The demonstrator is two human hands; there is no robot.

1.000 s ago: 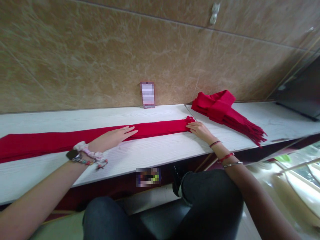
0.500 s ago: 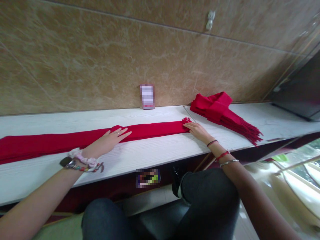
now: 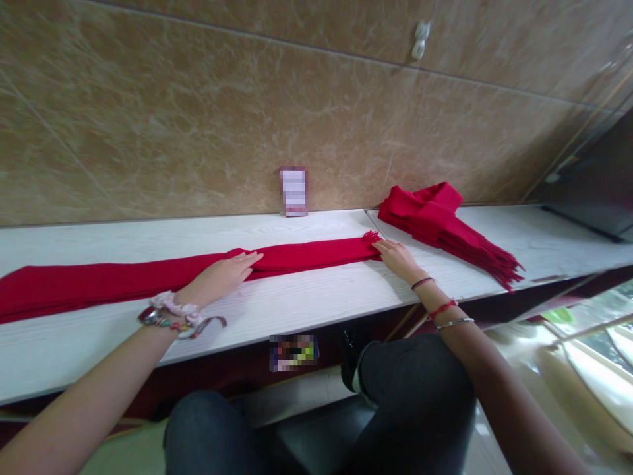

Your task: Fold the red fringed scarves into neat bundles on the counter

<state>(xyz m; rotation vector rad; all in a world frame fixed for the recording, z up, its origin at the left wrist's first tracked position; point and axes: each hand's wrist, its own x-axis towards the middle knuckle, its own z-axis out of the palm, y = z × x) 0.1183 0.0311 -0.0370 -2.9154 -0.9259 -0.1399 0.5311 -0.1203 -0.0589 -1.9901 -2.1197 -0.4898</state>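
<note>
A long red scarf (image 3: 113, 280), folded into a narrow strip, lies lengthwise along the white bench top (image 3: 306, 303). My left hand (image 3: 222, 277) rests on the scarf near its middle, fingers stretched out and lying flat beside a small raised crease. At the scarf's fringed right end is my right hand (image 3: 398, 260), its outstretched fingers laid on the cloth just below the short fringe. The left end of the scarf runs out of view. To the right of my right hand lies a second red scarf (image 3: 440, 221), loosely folded over itself with its fringe toward the front edge.
Against the brown marbled wall (image 3: 198, 119) stands a small blurred card (image 3: 295, 191). A dark appliance-like box (image 3: 593, 178) sits at the far right end of the bench. My knees (image 3: 415, 389) are close to the bench's front edge. A white hook (image 3: 420, 41) is fixed to the wall.
My left hand has slid slightly right along the scarf, its fingers now closer together. My right hand stays at the fringed end. The view has shifted a little.
</note>
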